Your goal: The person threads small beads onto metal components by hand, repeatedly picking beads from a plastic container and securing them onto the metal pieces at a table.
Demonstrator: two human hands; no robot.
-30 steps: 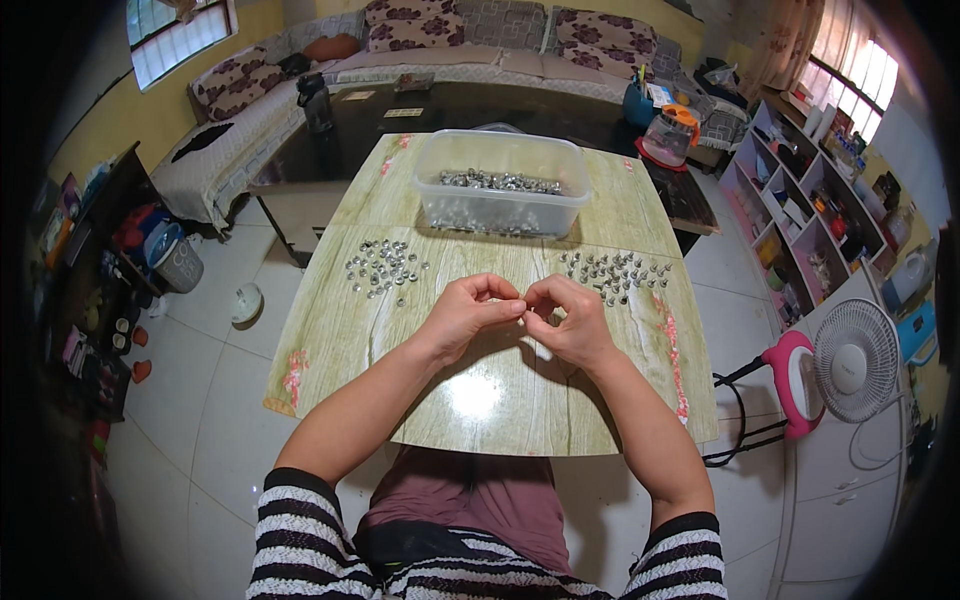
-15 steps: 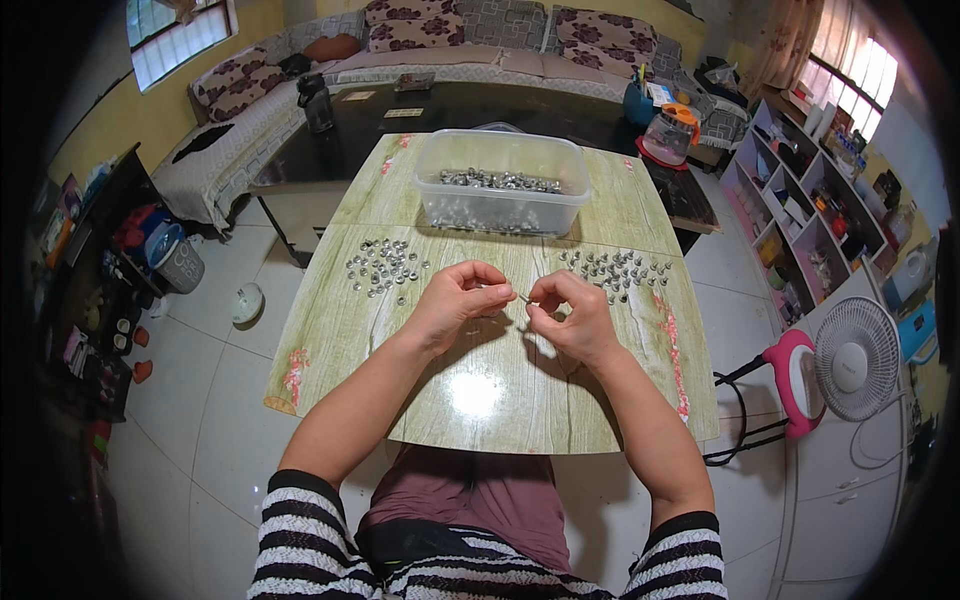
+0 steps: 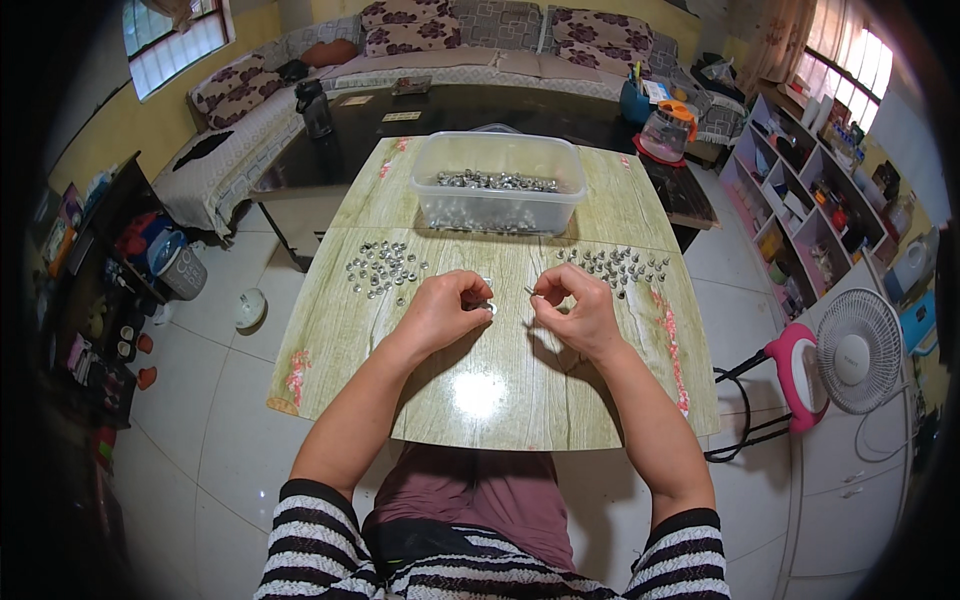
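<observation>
My left hand (image 3: 450, 308) is closed in a pinch over the middle of the wood-patterned table (image 3: 480, 360). At its fingertips is a small shiny round metal piece (image 3: 490, 310). A short gap to the right, my right hand (image 3: 578, 312) pinches a small metal stud (image 3: 531, 291), whose thin tip sticks out from the fingers. Left of my hands lie many loose round metal pieces (image 3: 383, 266). Beyond my right hand, many small pointed metal studs (image 3: 622, 266) are spread out. A clear plastic tub (image 3: 500, 215) at the far side holds more small metal parts (image 3: 497, 182).
Behind the table stands a dark glossy table (image 3: 440, 110) with a dark bottle (image 3: 314, 108) and a jug with an orange lid (image 3: 668, 130). A pink-and-white stool (image 3: 795, 375) and a white fan (image 3: 857, 350) are at the right.
My hands have drawn apart, from nearly touching fingertips to a visible gap. The left hand has shifted slightly left and its fingers are curled more. The right hand has barely moved.
</observation>
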